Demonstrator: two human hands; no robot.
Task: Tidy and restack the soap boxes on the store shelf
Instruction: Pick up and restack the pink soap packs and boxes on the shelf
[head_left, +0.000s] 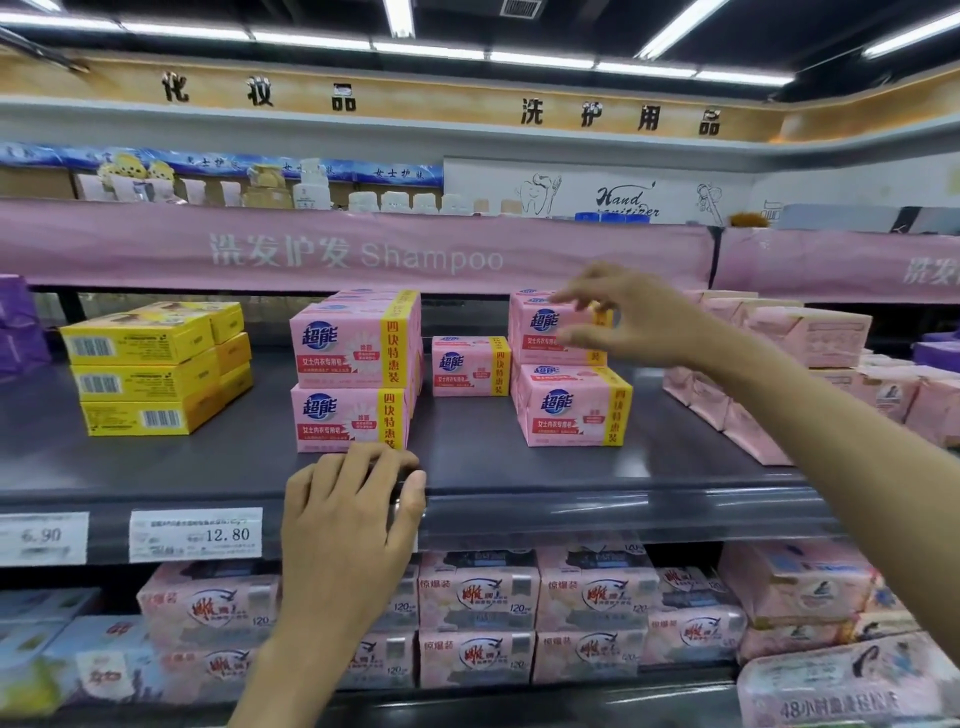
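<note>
the top pink soap box (550, 332) sits on another pink box (571, 408), on the right side of the dark shelf (519, 467). it lies flat, its long side going left to right. the right hand (639, 322) is just in front of it, fingers above and thumb below, spread apart and holding nothing (i cannot tell if a fingertip touches the box). so the box lies just left of that hand, and i think this hand should take it. the left hand (353, 504) is far off, resting on the shelf edge below the left stack (356, 374), gripping nothing. a lone box (470, 366) sits further back between the stacks
</note>
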